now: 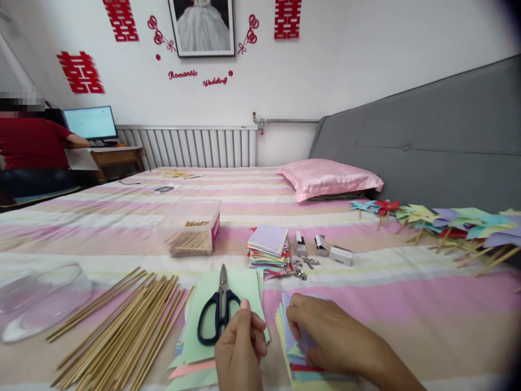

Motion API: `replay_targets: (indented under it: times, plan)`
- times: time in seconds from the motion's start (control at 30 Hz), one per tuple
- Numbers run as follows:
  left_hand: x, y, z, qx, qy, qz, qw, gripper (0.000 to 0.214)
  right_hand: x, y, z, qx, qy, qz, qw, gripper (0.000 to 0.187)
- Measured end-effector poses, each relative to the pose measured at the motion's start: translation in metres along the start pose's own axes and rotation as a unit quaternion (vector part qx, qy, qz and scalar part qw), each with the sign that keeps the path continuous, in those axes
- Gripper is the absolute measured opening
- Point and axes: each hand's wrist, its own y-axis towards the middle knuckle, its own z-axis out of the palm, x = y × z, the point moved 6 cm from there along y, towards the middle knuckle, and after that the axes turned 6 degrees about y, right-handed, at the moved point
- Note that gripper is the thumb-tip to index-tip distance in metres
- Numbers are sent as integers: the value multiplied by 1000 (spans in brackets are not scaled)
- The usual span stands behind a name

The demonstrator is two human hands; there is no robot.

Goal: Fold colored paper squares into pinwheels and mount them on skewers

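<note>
My left hand (pixel 241 347) is closed, thumb laid along the bent fingers, beside the handles of dark-blue scissors (pixel 220 309). Anything inside it is hidden. The scissors lie on light green paper (pixel 203 347), with other coloured sheets beneath. My right hand (pixel 325 334) bends over a stack of coloured paper (pixel 299 374), its thumb and fingers curled around a purple sheet (pixel 302 342) on top. Beyond the hands stands a pile of square coloured papers (pixel 268 241). Small metal pieces (pixel 300 271) and little boxes (pixel 321 245) lie to its right.
Many thin wooden sticks (pixel 130 331) lie at left, beside a clear plastic lid (pixel 52 304). A clear box (pixel 195 233) holds more sticks. Paper pinwheels (pixel 451 222) line the right side. Further back are a pink pillow (pixel 329 176) and a person in red (pixel 32 144) at a desk.
</note>
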Motion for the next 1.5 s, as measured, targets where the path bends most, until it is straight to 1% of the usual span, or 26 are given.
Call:
replay_targets:
  times: [0.17, 0.27, 0.43, 0.5, 0.57, 0.63, 0.7, 0.8, 0.83, 0.9, 1.0, 1.07, 1.17, 1.3, 1.37, 1.43, 1.5]
  plan:
    - [2, 0, 0, -9, -3, -14, 1000, 41, -6, 2, -2, -19, 49, 12, 999, 17]
    - [0, -1, 1, -2, -5, -9, 1000, 42, -12, 4, -6, -27, 78, 2, 997, 11]
    - [3, -2, 5, 29, 8, -17, 999, 41, -17, 4, -18, -43, 114, -42, 992, 17]
    - [5, -1, 8, 53, 29, -11, 998, 40, -17, 2, -25, -61, 137, -68, 986, 19]
    - [7, 0, 12, 83, 64, 3, 995, 39, -17, -1, -34, -92, 152, -84, 981, 20]
    - [8, -1, 17, 110, 102, 20, 988, 38, -18, -4, -43, -127, 158, -86, 976, 22]
    - [7, -4, 21, 121, 127, 41, 984, 37, -17, -8, -53, -170, 160, -86, 969, 23]
    - [9, -9, 27, 136, 127, 55, 981, 38, -13, -15, -65, -235, 166, -93, 953, 24]
    - [12, -11, 30, 151, 122, 51, 980, 41, -11, -17, -68, -252, 170, -98, 948, 24]
    - [19, -13, 37, 199, 105, 46, 973, 47, -7, -20, -71, -275, 181, -109, 938, 24]
    - [26, -16, 47, 276, 86, 61, 955, 47, -1, -26, -72, -307, 193, -116, 925, 21]
    - [26, -17, 49, 296, 75, 68, 950, 44, 3, -29, -73, -329, 201, -117, 915, 18]
    - [23, -17, 48, 294, 72, 56, 951, 35, 7, -34, -73, -349, 221, -116, 903, 17]
    - [19, -12, 41, 266, 109, 47, 957, 43, 8, -39, -72, -353, 260, -100, 893, 25]
    - [19, -8, 37, 247, 108, 31, 963, 46, 3, -43, -73, -371, 261, -73, 888, 27]
    - [20, -6, 34, 227, 102, 20, 968, 47, -4, -47, -74, -393, 242, -25, 887, 30]
    - [19, -5, 32, 210, 93, 14, 973, 46, -11, -49, -75, -395, 215, 16, 893, 37]
